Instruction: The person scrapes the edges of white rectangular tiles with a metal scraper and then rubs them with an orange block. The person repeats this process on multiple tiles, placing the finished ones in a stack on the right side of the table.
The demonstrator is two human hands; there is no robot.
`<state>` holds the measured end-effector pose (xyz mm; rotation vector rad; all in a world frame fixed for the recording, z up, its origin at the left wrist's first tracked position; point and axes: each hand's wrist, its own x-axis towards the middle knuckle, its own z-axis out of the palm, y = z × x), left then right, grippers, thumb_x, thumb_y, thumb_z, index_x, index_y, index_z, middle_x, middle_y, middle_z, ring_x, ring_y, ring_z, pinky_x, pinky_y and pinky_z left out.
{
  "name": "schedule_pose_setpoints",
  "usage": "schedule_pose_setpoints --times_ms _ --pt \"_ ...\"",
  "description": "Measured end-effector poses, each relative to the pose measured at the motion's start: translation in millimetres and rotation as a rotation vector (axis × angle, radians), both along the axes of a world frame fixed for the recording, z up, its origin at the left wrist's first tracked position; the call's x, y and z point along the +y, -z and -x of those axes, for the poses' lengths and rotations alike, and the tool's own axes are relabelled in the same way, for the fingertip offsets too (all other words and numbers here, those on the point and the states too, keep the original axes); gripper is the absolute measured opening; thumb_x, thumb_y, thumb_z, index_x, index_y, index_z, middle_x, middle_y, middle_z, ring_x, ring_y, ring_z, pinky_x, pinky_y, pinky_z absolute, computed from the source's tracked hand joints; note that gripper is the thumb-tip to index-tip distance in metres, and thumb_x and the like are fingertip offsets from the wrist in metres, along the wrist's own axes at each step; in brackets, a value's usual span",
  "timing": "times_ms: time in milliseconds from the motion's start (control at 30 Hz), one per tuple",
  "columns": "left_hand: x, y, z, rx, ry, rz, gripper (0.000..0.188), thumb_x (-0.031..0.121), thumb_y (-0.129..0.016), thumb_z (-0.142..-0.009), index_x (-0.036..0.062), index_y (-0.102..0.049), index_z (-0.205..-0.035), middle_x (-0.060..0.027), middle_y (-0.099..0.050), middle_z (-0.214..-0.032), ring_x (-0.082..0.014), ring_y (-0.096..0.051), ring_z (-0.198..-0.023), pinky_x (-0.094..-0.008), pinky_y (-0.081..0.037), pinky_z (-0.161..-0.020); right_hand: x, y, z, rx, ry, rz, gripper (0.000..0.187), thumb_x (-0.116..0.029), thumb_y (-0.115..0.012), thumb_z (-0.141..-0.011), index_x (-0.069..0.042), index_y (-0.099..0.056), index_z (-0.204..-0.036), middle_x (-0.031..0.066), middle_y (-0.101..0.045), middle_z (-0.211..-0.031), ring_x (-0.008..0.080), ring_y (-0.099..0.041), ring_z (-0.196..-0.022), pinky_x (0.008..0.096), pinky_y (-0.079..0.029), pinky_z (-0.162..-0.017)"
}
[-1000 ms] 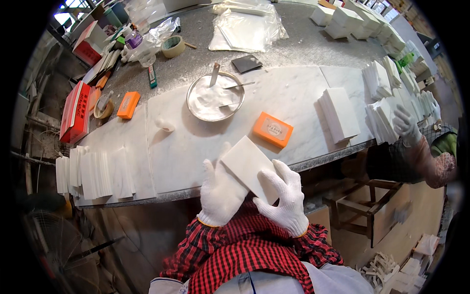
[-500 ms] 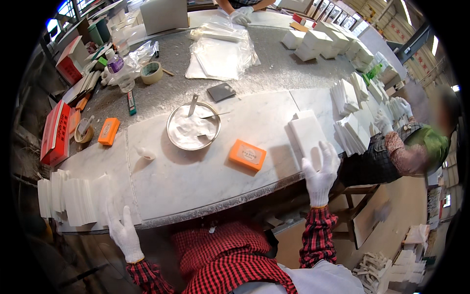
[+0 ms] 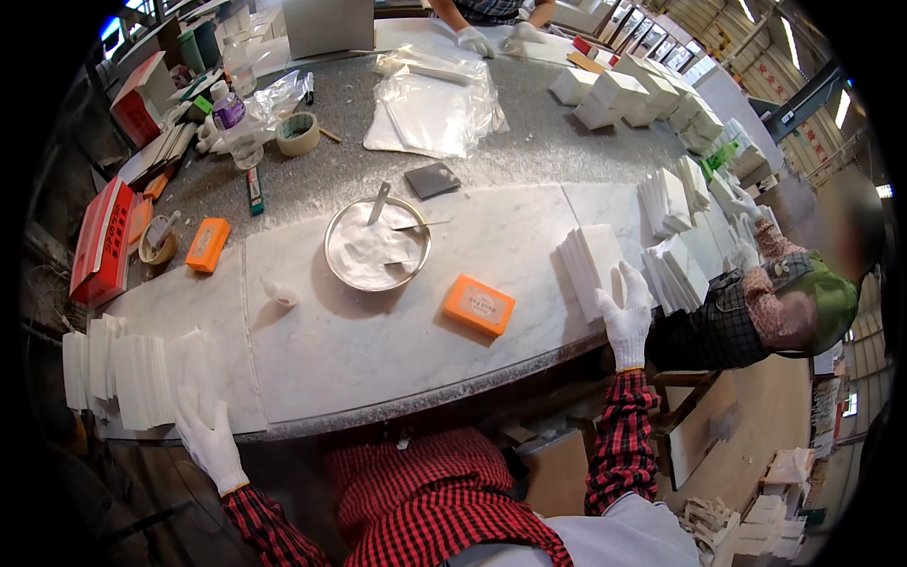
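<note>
At the table's right front, a small group of white stone tiles [image 3: 593,263] lies close together. My right hand [image 3: 626,321], in a white glove, is at their near end with thumb and fingers apart; whether it touches them I cannot tell. At the left front, several thin white tiles [image 3: 142,383] stand on edge in rows. My gloved left hand [image 3: 210,442] is at the table edge beside the nearest of them, fingers stretched out and holding nothing. Between my hands sit an orange block [image 3: 479,304] and a steel bowl of white powder [image 3: 378,248] with metal scrapers in it.
A second orange block [image 3: 208,245], tape roll [image 3: 299,134], bottle [image 3: 236,123] and red box [image 3: 104,241] stand on the left. Clear plastic bags [image 3: 430,104] lie farther back. White blocks [image 3: 614,94] are at the far right. A co-worker [image 3: 770,293] handles tiles at right; another person's gloved hands [image 3: 475,42] are across the table.
My left hand has moved left along the table edge. My right hand has drawn in toward the tiles' near end, which now show several edges. The view has shifted slightly.
</note>
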<state>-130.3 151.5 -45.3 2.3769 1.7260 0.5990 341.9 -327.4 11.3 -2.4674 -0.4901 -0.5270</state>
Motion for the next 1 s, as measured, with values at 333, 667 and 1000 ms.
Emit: schedule_pose_setpoints --times_ms 333,667,1000 --pt "3.3 22.7 4.1 -0.269 -0.022 -0.138 0.065 0.022 -0.083 -0.088 -0.0023 -0.057 -0.143 -0.0283 -0.059 -0.139 -0.0468 -0.049 -0.133 -0.0555 -0.036 -0.119 3.0 -24.4 -6.6 0.038 -0.093 0.136 0.064 -0.025 -0.084 -0.084 0.005 -0.063 -0.137 0.0252 -0.067 -0.132 0.0417 -0.062 -0.121 0.0510 -0.047 -0.107" --pt "-74.8 -59.6 -21.3 -0.292 0.458 -0.082 0.107 0.009 -0.089 -0.072 0.0047 -0.034 -0.164 -0.0242 -0.045 -0.154 -0.0452 -0.044 -0.143 -0.0549 -0.036 -0.122 172.5 -53.4 210.5 1.095 -0.561 -0.551 0.060 -0.005 -0.062 -0.094 0.004 -0.050 -0.153 0.0184 -0.064 -0.142 0.0239 -0.066 -0.117 0.0381 -0.052 -0.106" --pt "-121.3 -71.7 -72.6 -0.445 0.883 0.277 0.115 0.009 -0.096 -0.061 0.0077 -0.039 -0.161 -0.0163 -0.046 -0.157 -0.0372 -0.048 -0.144 -0.0550 -0.033 -0.126 209.4 -20.3 225.0 1.452 -0.512 -1.066 0.054 -0.016 -0.049 -0.110 0.004 -0.039 -0.160 0.0164 -0.056 -0.149 0.0274 -0.062 -0.130 0.0427 -0.055 -0.104"
